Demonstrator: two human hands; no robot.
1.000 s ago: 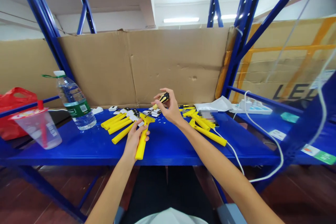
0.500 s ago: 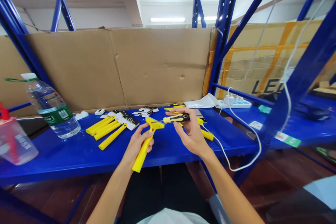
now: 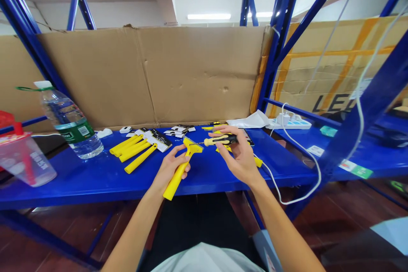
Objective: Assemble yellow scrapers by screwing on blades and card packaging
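Note:
My left hand (image 3: 172,165) is closed around a yellow scraper (image 3: 175,182), its handle slanting down toward me over the table's front edge. The scraper's wide head points up and right. In my right hand (image 3: 244,159) is a screwdriver (image 3: 219,140) with a cream and black handle, lying almost level between fingers and thumb. Its thin shaft points left at the scraper head; whether the tip touches cannot be made out. Several yellow scrapers (image 3: 140,163) with black-and-white cards (image 3: 161,140) lie to the left. More yellow pieces lie partly hidden behind my right hand.
A water bottle (image 3: 78,129) and a clear cup with red parts (image 3: 36,163) stand at left on the blue table (image 3: 95,182). Small black-and-white pieces (image 3: 180,131) lie at the back before a cardboard wall (image 3: 197,76). A power strip (image 3: 293,123) and white cable (image 3: 299,144) are at right.
The screwdriver has drawn slightly right from the scraper head, so more of its shaft shows. Both hands keep their holds. The whole view has shifted a little.

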